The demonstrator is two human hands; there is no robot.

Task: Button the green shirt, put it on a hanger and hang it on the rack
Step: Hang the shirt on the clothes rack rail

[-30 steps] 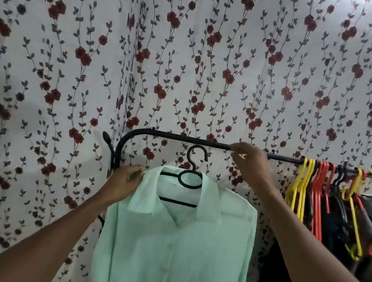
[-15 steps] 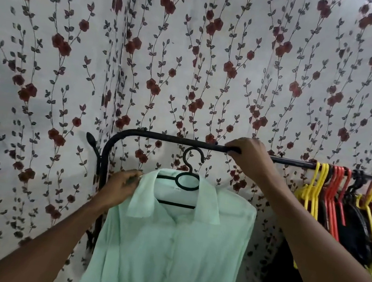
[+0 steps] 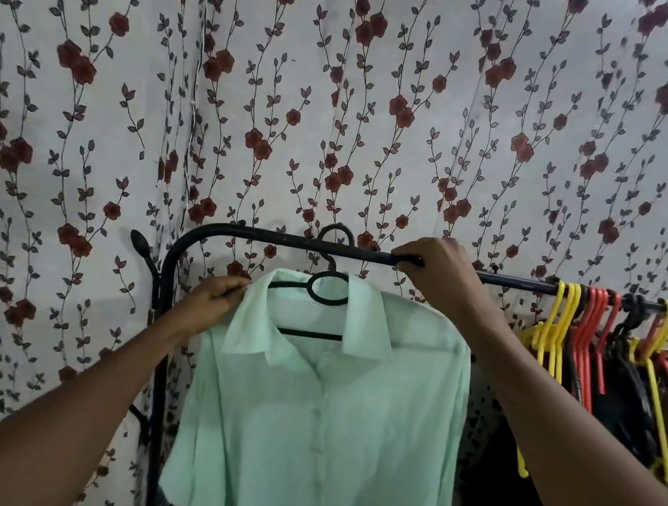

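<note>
Left hand (image 3: 213,304) fingers pinch the green shirt (image 3: 322,426) collar; right hand (image 3: 436,271) fingers curl around the rack rail (image 3: 281,240), black hanger (image 3: 328,291) hook just beside them.

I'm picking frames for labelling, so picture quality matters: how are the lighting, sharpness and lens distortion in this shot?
Head view: soft, even light with no glare; the green shirt and black hanger are sharp; the dark clothes at right sink into shadow; the wide lens stretches both forearms at the lower corners; the rack rail looks nearly straight.
</note>
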